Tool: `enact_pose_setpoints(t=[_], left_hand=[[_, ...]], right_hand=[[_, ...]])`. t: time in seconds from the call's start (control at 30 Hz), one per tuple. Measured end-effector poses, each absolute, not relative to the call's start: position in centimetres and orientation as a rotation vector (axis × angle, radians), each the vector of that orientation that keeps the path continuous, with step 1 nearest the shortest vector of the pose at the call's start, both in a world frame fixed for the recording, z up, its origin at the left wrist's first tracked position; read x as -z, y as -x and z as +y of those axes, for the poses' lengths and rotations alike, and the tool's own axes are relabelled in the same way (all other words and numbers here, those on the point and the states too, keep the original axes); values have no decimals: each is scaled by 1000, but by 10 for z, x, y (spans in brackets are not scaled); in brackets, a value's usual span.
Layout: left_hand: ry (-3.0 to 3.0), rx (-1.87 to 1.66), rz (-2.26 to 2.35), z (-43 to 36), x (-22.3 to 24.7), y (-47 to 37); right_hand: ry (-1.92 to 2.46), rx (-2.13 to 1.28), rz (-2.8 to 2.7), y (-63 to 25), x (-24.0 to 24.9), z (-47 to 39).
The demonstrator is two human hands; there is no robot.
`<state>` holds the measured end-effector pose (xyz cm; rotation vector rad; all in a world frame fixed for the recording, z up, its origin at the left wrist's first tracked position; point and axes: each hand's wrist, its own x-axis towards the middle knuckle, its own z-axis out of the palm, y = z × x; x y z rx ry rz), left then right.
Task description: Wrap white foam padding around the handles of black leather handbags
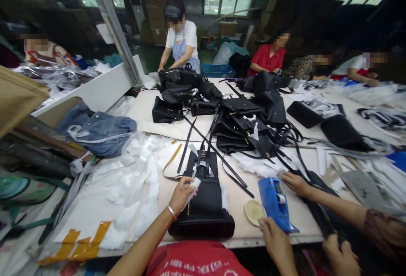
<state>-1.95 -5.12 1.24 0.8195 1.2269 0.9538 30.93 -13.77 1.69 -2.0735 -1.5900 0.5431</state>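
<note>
My left hand (pixel 183 194) is closed on a folded white strip (pixel 192 191), perhaps paper, over a black backpack (pixel 203 197). The bag lies flat before me, with straps reaching away and a white sheet at its right side. My right hand (pixel 278 242) is pinched at the near edge of a small round dish (pixel 254 212) with a yellowish surface. What its fingertips hold is too small to make out. Just beyond stands a blue tape dispenser (pixel 275 200), with a co-worker's hand (pixel 295 183) close to its far end.
Black bags (pixel 241 125) are piled across the table. White wrapping sheets (pixel 127 183) and orange tape strips (pixel 85 244) lie left, near a folded denim garment (pixel 95 128). Another co-worker's hand (pixel 341 255) is at lower right. Several people work across the table.
</note>
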Motion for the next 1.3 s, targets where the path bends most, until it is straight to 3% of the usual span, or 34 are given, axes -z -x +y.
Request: enact_pose_setpoints(t=[0.1,0.17,0.3,0.5,0.63,0.8,1.0,1.2,1.3], left_hand=[[-853,-949,1213,-52,-8,18],[-888,-953,1197,-53,-7,17],[-933,-1010,1150,-55,-9,18],[-911,-1038,1114,-54,-10,20],[-807,-993,1078,-49,-13,25],[-616,-903,918,-41,-13,41],[-603,-926,961,-40,-13,45],[-901,-980,1178,-46,-10,24],[-807,-905,1201,-55,-4,30]], right_hand=[[1676,-1084,-1589,-227,-33,-104],[1439,-1257,-1596,-180,-42,-78],[1351,-1185,-1730,-131,-43,-44],[1435,-971,-1848,-132,-25,-32],[1523,-1295,-1489,-134,-5,-25],[1183,-1808,-1141,-118,23,-26],[1162,-1851,-1224,-120,13,-19],[1346,-1381,-1654,-121,1,-6],[1410,-1301,-1635,-115,4,-6]])
